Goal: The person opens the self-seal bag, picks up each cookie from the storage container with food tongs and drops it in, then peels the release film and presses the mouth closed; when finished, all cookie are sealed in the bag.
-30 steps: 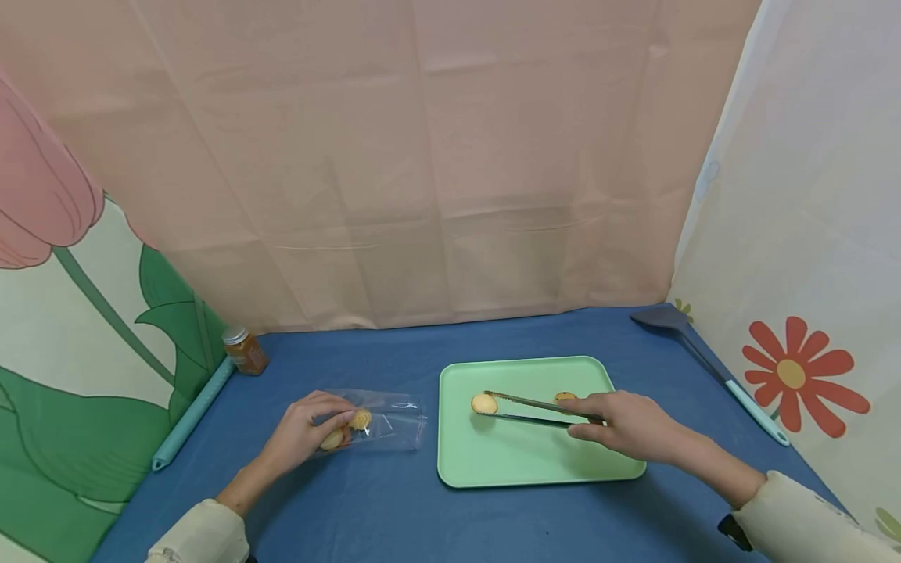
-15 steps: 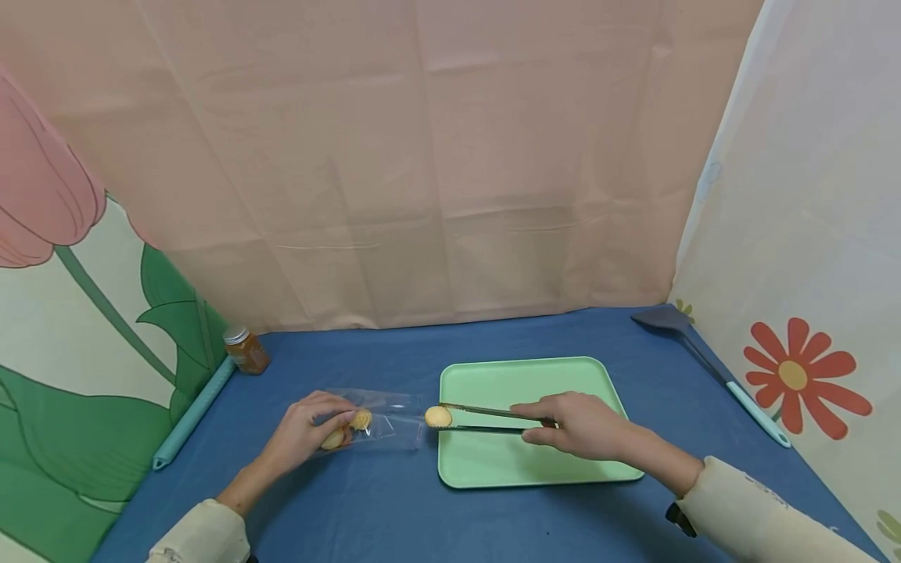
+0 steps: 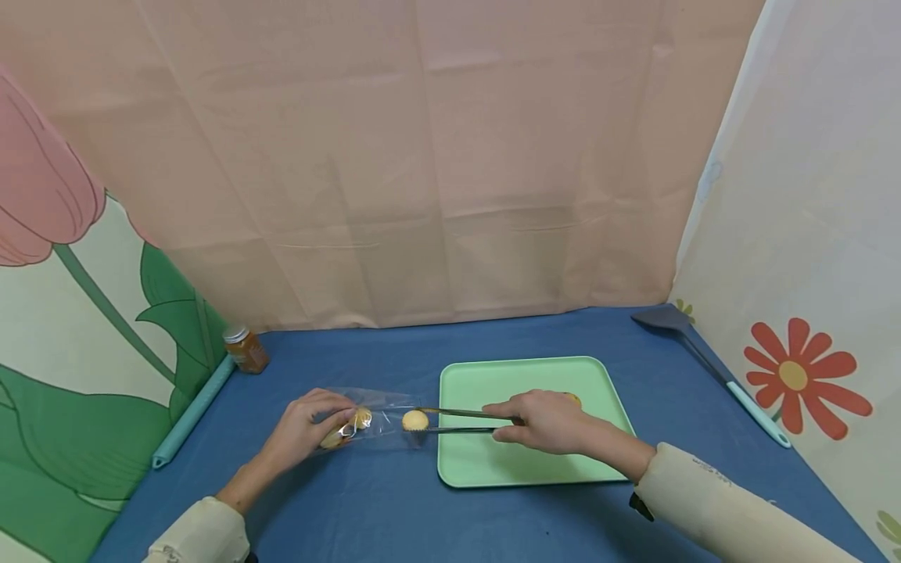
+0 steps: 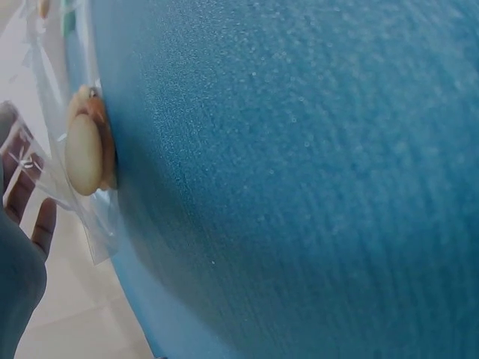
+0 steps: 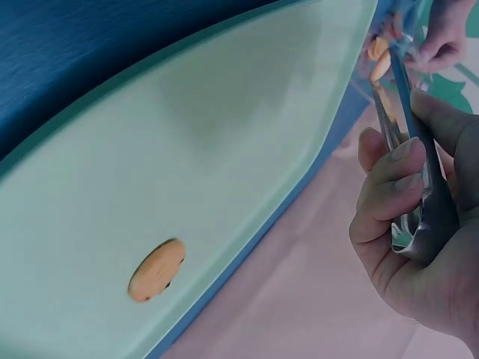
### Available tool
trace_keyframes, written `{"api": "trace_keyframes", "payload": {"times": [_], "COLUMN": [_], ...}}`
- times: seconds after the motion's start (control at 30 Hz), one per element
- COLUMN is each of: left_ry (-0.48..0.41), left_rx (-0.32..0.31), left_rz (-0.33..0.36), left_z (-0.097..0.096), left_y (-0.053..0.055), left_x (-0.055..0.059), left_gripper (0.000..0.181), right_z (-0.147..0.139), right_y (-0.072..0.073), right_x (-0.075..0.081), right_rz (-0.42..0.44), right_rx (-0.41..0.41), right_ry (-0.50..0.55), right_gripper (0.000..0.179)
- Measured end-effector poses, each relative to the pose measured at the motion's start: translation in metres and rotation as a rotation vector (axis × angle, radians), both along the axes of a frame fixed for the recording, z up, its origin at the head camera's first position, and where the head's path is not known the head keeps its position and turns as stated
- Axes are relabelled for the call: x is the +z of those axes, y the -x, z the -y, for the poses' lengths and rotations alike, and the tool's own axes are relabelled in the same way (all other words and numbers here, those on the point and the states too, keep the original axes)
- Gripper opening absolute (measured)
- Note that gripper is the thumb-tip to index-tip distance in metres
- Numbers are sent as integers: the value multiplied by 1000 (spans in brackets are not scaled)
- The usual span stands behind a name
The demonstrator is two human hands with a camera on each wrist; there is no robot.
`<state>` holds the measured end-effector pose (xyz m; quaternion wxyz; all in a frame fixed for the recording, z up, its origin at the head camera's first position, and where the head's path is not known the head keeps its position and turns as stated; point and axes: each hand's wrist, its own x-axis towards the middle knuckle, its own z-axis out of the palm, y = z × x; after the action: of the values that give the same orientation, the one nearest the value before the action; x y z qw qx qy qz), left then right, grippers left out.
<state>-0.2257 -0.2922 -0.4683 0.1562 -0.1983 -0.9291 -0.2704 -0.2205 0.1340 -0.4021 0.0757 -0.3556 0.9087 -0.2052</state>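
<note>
My left hand [image 3: 303, 426] pinches the near end of a clear plastic bag [image 3: 389, 426] lying on the blue cloth. Several round cookies [image 3: 362, 418] are inside it; a pale one [image 4: 84, 155] shows in the left wrist view. My right hand [image 3: 545, 422] grips metal tongs [image 3: 461, 429], their handle end clearly in the palm in the right wrist view. Between the tong tips is a round golden cookie [image 3: 415, 421], at the bag's right-hand mouth. How far inside it sits is hard to tell. Another cookie [image 5: 157, 271] lies on the pale green tray [image 3: 521, 469].
At the back left, a small jar [image 3: 246, 352] with a metal lid stands beside a light-blue rolled item [image 3: 193, 414]. A spatula [image 3: 711, 367] with a light-blue handle end lies along the right edge. A pinkish cloth [image 3: 422, 156] hangs behind the table.
My right hand has moved left, carrying the cookie in the tongs from above the tray to the bag's mouth. The left hand has stayed on the bag.
</note>
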Motion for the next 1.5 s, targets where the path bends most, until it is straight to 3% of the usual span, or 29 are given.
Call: {"api": "trace_keyframes", "payload": {"times": [0.2,0.77,1.1,1.5], "left_ry": [5,4,-8,4], "left_rx": [2,-13,-23,-18], "left_rz": [-12,4,-13,-19], "left_z": [-1,-2,-3,-2], "left_y": [0,0,-1,1], "left_x": [1,3,4,3], "left_gripper": [13,12,12,14], "right_z": [18,69,98,118], "right_y": [6,17,20,20], "right_x": [-3,-12,-14,-17], "right_rz": [8,1,58,56], "right_rx": [69,92,39,-16], "right_ry": [34,52,43,-7], "right_gripper": [42,42,42,43]}}
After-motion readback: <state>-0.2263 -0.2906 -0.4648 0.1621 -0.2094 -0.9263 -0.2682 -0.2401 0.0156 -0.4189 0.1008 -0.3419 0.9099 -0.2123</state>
